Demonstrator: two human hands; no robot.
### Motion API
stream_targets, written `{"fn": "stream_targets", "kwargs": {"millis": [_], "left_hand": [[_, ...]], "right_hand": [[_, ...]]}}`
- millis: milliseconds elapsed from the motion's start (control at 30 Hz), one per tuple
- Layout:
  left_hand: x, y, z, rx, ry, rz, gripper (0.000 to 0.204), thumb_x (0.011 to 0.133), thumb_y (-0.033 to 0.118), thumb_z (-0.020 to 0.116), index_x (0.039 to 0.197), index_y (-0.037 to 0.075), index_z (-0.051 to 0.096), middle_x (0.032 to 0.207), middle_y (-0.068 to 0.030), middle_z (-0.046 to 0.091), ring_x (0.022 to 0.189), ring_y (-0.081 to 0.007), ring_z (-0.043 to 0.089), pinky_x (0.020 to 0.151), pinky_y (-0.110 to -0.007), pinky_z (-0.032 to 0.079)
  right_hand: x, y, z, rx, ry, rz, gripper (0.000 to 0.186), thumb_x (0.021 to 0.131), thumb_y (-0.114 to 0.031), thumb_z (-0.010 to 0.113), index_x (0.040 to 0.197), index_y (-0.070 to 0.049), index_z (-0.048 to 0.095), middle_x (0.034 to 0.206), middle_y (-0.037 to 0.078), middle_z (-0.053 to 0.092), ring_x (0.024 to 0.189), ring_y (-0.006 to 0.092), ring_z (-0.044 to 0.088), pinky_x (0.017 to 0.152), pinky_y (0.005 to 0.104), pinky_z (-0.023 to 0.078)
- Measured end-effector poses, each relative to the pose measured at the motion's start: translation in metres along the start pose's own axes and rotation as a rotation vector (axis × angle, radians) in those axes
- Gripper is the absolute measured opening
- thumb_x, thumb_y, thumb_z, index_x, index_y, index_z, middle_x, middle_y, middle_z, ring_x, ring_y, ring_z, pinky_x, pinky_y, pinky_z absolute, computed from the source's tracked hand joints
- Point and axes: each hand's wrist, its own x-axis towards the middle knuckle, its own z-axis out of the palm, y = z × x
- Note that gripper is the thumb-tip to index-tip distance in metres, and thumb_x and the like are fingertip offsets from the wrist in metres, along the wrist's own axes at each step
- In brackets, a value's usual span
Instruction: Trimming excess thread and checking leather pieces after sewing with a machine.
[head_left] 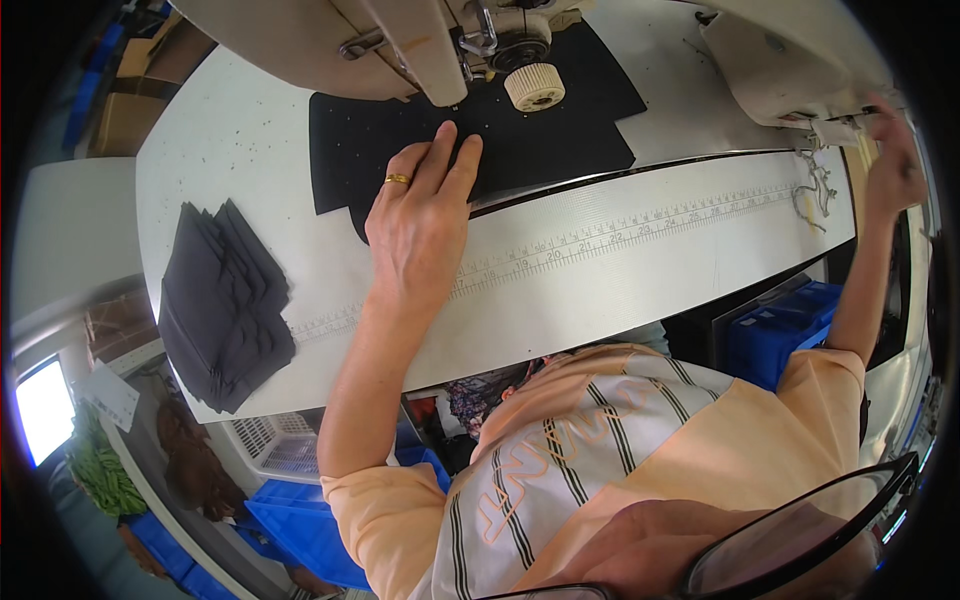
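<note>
My left hand [418,225] lies on a black fabric piece [575,130], fingers stretched forward and a gold ring on one of them. Its fingertips are just in front of the needle area of a beige sewing machine [290,35]. The fabric extends under the machine head, partly hidden by it. A white ribbed dial [535,88] sticks out from the head. At the far right, my right hand [893,165] is raised beside the machine's right end [790,60]. Motion blurs its fingers, and whether it touches anything cannot be seen.
A stack of dark grey fabric pieces [225,310] lies at the left of the white table [600,290], which has a printed ruler scale. Tangled threads [815,195] sit at its right end. Below are blue bins [780,330] and a white basket [275,450].
</note>
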Motion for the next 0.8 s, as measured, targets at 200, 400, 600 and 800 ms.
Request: {"fn": "stream_targets", "kwargs": {"millis": [200,400,600,800], "left_hand": [[0.000,0.000,0.001,-0.008,-0.014,0.003,0.041,0.062,-0.001,0.066,0.103,0.005,0.067,0.110,-0.0085,0.066,0.097,-0.0211,0.059,0.080,-0.029,0.051],[0.001,0.000,0.004,-0.003,-0.013,-0.013,0.044,0.062,-0.002,0.067,0.106,0.005,0.066,0.112,-0.0091,0.065,0.100,-0.0221,0.058,0.082,-0.030,0.051],[0.001,-0.001,0.004,-0.041,-0.045,-0.043,0.051,0.060,-0.003,0.070,0.110,0.005,0.064,0.117,-0.0108,0.063,0.105,-0.0241,0.056,0.086,-0.033,0.049],[0.002,-0.001,0.005,-0.080,-0.130,-0.116,0.053,0.071,-0.001,0.067,0.123,0.010,0.059,0.126,-0.0074,0.058,0.112,-0.0255,0.054,0.094,-0.035,0.046]], "right_hand": [[-0.049,-0.051,0.131,0.147,-0.605,0.136,0.039,0.078,0.008,0.054,0.112,-0.009,0.064,0.095,0.007,0.070,0.085,0.0181,0.068,0.073,0.0254,0.053],[-0.051,-0.047,0.136,0.076,-0.575,0.180,0.026,0.085,0.004,0.058,0.109,-0.002,0.066,0.097,0.008,0.070,0.084,0.0140,0.067,0.073,0.0242,0.051],[-0.051,-0.049,0.138,0.084,-0.555,0.194,0.021,0.087,-0.004,0.062,0.107,-0.001,0.066,0.094,0.008,0.070,0.079,0.0116,0.065,0.071,0.0234,0.051],[-0.051,-0.049,0.138,0.098,-0.541,0.193,0.021,0.086,-0.003,0.062,0.107,-0.001,0.066,0.094,0.009,0.070,0.079,0.0120,0.065,0.071,0.0233,0.051]]}}
